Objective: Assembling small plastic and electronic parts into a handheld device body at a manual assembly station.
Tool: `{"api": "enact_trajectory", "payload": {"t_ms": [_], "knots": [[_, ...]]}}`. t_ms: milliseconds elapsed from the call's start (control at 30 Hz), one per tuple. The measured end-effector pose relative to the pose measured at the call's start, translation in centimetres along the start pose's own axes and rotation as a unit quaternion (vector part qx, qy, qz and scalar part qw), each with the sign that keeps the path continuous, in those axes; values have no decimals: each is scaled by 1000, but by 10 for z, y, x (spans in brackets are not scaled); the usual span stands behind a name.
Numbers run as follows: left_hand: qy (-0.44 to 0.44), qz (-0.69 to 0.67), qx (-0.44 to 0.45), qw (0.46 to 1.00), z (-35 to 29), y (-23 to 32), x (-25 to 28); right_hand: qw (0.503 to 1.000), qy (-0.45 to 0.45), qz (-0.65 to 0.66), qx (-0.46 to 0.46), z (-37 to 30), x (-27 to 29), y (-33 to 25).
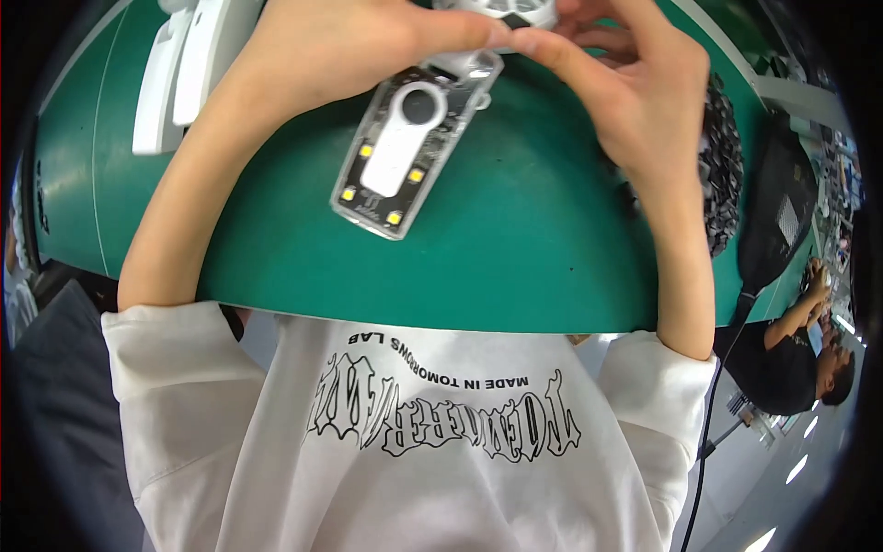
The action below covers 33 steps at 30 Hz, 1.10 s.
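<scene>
At the top edge, a handheld fan (pixel 386 166) is held between my two hands. Its clear handle hangs down to the left, with a white strip, a round dark button and several yellow light chips inside. The white slotted fan head (pixel 529 11) is partly cut off by the picture's edge. My left hand (pixel 386 37) grips the fan from the left, most of its fingers out of sight. From the other side my right hand (pixel 635 74) closes on the head with bent fingers. Both thumbs meet at a small dark patch on the head's near side.
Green matting covers the table (pixel 460 285). White plastic parts (pixel 189 74) lie at the far left. Toward the right is a heap of small black pieces (pixel 722 170), beside a black mesh-like thing (pixel 780 207) with a cable. Another person (pixel 791 363) sits at the far right.
</scene>
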<state>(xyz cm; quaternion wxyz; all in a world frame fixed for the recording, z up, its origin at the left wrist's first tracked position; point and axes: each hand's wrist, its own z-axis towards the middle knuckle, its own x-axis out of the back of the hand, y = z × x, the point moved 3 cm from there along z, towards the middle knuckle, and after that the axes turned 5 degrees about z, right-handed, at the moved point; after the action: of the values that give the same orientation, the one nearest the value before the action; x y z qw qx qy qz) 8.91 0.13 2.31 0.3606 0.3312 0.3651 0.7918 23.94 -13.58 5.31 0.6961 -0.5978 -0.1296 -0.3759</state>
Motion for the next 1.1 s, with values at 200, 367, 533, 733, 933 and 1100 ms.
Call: {"api": "enact_trajectory", "payload": {"t_ms": [200,367,533,733,933,1100], "knots": [[-82,207,152,963,3,14,-11,997,-8,-74,15,-11,55,30],[-179,284,104,936,9,51,9,992,-17,-111,-51,-24,98,37],[-102,187,-152,965,5,21,-20,969,-36,-220,-105,-35,90,59],[6,54,-437,898,7,-30,-39,938,-95,-300,-148,-22,80,48],[-41,108,-369,922,3,-15,-31,946,-93,-290,-115,-23,78,45],[-44,76,-360,929,2,-17,-34,931,-120,-313,-144,-19,81,51]]}}
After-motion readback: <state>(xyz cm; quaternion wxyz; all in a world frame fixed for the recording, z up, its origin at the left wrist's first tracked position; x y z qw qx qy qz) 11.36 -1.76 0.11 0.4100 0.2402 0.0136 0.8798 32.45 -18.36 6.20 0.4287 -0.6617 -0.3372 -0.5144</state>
